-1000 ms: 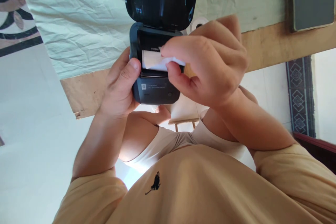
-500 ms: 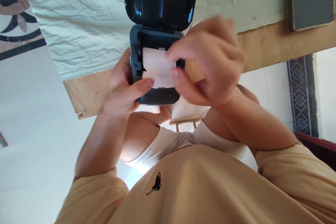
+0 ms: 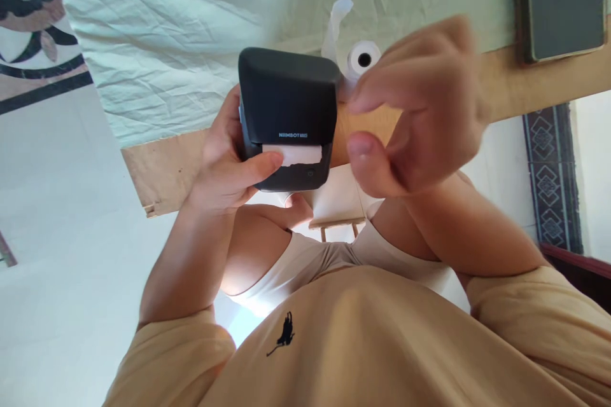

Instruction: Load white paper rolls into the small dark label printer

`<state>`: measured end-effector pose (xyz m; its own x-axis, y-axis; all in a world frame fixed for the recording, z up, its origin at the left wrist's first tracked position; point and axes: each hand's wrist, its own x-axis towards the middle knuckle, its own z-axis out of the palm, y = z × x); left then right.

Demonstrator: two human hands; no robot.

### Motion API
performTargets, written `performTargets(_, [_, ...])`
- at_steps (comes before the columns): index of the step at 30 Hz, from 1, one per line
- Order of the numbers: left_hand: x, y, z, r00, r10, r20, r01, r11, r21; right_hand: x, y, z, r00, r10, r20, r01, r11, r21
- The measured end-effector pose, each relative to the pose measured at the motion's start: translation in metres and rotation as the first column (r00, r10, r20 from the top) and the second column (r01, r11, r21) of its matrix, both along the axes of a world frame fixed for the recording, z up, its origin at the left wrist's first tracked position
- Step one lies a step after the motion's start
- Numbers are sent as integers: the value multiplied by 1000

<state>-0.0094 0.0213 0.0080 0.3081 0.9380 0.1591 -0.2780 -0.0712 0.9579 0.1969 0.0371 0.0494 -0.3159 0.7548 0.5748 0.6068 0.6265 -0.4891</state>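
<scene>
Lid down now on the label printer (image 3: 285, 117), where half a second ago it stood open over the roll.

My left hand (image 3: 226, 162) is clamped around the printer's side, thumb pinning the paper strip (image 3: 292, 154) at the slot so it stays threaded. My right hand (image 3: 420, 111), blurred, hangs just beside it, fingers loosely apart and holding nothing. Beyond, a spare paper roll (image 3: 363, 58) sits near the table (image 3: 525, 79) edge.
</scene>
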Motion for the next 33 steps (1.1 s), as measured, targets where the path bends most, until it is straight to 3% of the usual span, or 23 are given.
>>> performTargets(2, [-2, 2, -3, 1000, -11, -16, 12, 999, 34, -1, -8, 2, 998, 56, -23, -50, 980, 190])
performTargets(4, [-4, 4, -5, 999, -37, -3, 37, 996, 81, -2, -13, 2, 996, 94, 6, -93, 966, 240])
performTargets(6, [-3, 3, -6, 998, -52, 30, 48, 991, 124, -3, -15, 0, 994, 91, 53, -96, 988, 120])
performTargets(8, [-1, 0, -5, 997, 9, 75, -19, 992, 124, -3, -14, -1, 989, 114, 95, -105, 990, -91])
performTargets(11, [6, -6, 0, 980, 150, 127, -158, 986, 59, -2, -11, -3, 983, 159, 88, -108, 900, -422])
performTargets(13, [11, -9, 5, 972, 186, 142, -189, 982, 9, -2, -10, -2, 986, 149, 76, -87, 849, -522])
performTargets(19, [18, -11, 15, 961, 238, 143, -229, 971, -75, -5, -10, 1, 991, 125, 53, -62, 765, -641])
performTargets(23, [17, -12, 17, 969, 225, 104, -218, 973, -72, -9, -7, 1, 987, 77, 139, 24, 791, -611])
performTargets(26, [16, -12, 18, 963, 255, 90, -246, 964, -102, -12, -4, 2, 977, 61, 204, 80, 781, -620])
performTargets(33, [16, -7, 15, 982, 177, 70, -173, 983, -64, -9, -3, 3, 989, 91, 116, 10, 744, -668])
